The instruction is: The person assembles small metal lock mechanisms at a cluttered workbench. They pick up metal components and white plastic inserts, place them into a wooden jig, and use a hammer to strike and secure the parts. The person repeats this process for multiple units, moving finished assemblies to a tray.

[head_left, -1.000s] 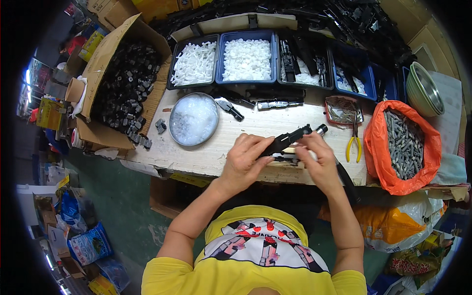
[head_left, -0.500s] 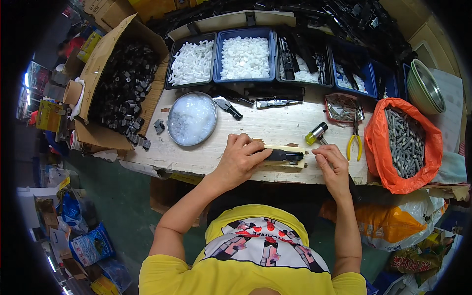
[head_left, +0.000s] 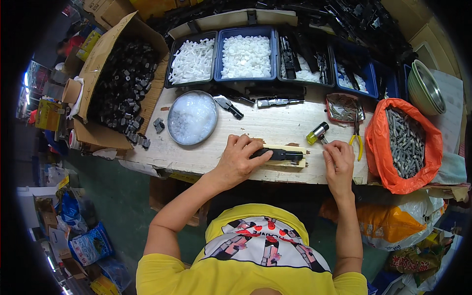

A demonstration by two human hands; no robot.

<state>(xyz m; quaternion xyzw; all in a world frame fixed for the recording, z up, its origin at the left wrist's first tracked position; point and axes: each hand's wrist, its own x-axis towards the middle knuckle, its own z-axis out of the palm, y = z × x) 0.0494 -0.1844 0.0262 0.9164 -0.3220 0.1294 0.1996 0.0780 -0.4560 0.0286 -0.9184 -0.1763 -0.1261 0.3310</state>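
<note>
My left hand [head_left: 241, 158] is closed around a long black plastic part [head_left: 282, 155], which lies lengthwise on a cream-coloured block [head_left: 296, 163] near the bench's front edge. To its right, my right hand [head_left: 339, 160] hovers with thumb and fingers pinched together. Whatever sits in that pinch, if anything, is too small to make out. Just beyond those fingers lies a mallet [head_left: 317, 132] with a yellow and black head; its handle runs toward my right hand and is mostly hidden by it. Yellow-handled pliers [head_left: 359, 145] rest to the right of my right hand.
Left stands a carton [head_left: 91, 98] of dark blocks beside a round dish [head_left: 215, 118] of pale pieces. Blue bins [head_left: 246, 79] of white parts line the back. A red tray [head_left: 339, 119] of pins and an orange bag [head_left: 377, 162] of grey pieces are on the right.
My right hand has moved a little to the right, away from the black part, its fingers still pinched. My left hand keeps its hold on the part.
</note>
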